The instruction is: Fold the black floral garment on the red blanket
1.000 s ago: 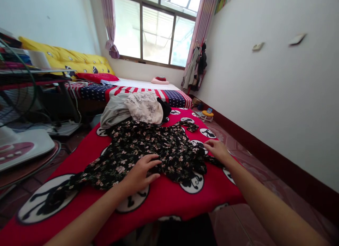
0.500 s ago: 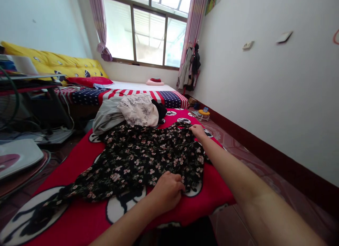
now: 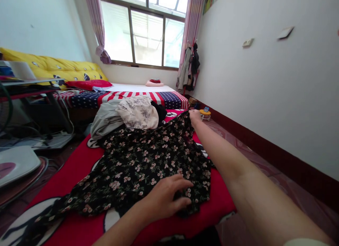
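A black floral garment [image 3: 143, 157] lies spread over a red cloth [image 3: 76, 164] with white oval patterns. Its long narrow end trails toward the lower left. My right hand [image 3: 195, 116] pinches the garment's far right corner and holds it raised, so the fabric slopes up toward it. Over the near edge, my left hand [image 3: 169, 196] has its thumb and fingers apart, with nothing gripped between them. Whether its fingertips touch the fabric I cannot tell.
Behind the garment are heaped a cream floral cloth [image 3: 139, 111], a grey cloth [image 3: 106, 118] and a black cloth [image 3: 159, 111]. Farther back stands a bed [image 3: 127, 87]. A desk [image 3: 31, 83] is at left, a white wall [image 3: 265, 80] at right, and a small yellow stool [image 3: 205, 112] beside it.
My right hand has lifted the garment's far corner up and away. My left hand has loosened from the near edge and spread its fingers. The near edge has shifted slightly toward me.
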Demonstrator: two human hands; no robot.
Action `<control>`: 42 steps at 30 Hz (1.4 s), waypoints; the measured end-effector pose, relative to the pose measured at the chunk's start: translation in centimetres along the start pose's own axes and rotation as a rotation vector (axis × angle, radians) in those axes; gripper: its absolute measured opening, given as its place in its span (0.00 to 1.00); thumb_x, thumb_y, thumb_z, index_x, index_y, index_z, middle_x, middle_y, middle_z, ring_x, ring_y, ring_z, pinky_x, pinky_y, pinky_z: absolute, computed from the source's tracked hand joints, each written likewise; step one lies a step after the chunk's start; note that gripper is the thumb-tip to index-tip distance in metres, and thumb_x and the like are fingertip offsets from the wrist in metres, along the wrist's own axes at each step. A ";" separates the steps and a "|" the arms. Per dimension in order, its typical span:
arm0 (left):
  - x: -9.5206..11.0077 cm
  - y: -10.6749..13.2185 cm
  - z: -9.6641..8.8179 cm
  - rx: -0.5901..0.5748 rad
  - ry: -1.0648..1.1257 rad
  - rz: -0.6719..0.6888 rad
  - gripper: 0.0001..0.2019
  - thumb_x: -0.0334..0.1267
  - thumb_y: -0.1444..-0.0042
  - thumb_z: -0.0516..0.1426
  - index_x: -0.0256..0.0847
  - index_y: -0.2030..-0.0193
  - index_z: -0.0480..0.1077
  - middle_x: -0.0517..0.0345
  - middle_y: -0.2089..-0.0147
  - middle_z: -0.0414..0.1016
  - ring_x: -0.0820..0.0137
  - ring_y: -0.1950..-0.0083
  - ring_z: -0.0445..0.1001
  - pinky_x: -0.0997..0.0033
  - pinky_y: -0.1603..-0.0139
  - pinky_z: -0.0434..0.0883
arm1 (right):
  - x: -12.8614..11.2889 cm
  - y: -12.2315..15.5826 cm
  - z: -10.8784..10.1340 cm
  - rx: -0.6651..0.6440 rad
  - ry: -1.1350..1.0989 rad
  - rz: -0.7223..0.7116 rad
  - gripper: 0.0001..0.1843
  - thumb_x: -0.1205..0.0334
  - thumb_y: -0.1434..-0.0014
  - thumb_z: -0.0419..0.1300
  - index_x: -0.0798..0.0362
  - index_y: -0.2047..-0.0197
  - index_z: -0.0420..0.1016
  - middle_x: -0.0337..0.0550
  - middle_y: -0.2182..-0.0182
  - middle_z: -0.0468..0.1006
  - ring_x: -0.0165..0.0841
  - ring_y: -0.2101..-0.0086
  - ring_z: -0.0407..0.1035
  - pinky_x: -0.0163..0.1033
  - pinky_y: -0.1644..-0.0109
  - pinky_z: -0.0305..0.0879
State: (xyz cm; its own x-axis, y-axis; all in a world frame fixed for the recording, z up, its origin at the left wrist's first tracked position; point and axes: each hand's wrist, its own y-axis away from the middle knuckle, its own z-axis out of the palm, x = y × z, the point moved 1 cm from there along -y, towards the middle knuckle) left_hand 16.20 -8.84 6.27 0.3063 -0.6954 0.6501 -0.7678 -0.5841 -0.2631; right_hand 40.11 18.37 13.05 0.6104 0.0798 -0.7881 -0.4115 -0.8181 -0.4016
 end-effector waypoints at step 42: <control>-14.5 1.0 -3.8 0.643 -0.154 -0.359 0.28 0.55 0.37 0.45 0.42 0.35 0.62 0.49 0.34 0.64 0.60 0.33 0.62 0.54 0.32 0.56 | -1.3 15.1 -4.8 -0.384 0.336 -0.016 0.10 0.65 0.45 0.52 0.55 0.75 0.71 0.40 0.77 0.72 0.30 0.72 0.66 0.33 0.70 0.57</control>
State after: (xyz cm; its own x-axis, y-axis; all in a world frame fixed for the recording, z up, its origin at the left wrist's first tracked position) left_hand 8.82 2.22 -0.66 0.5874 -0.4396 0.6795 -0.1404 -0.8822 -0.4494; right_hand 36.34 3.18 10.29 0.8247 -0.0418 -0.5640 -0.1604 -0.9736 -0.1624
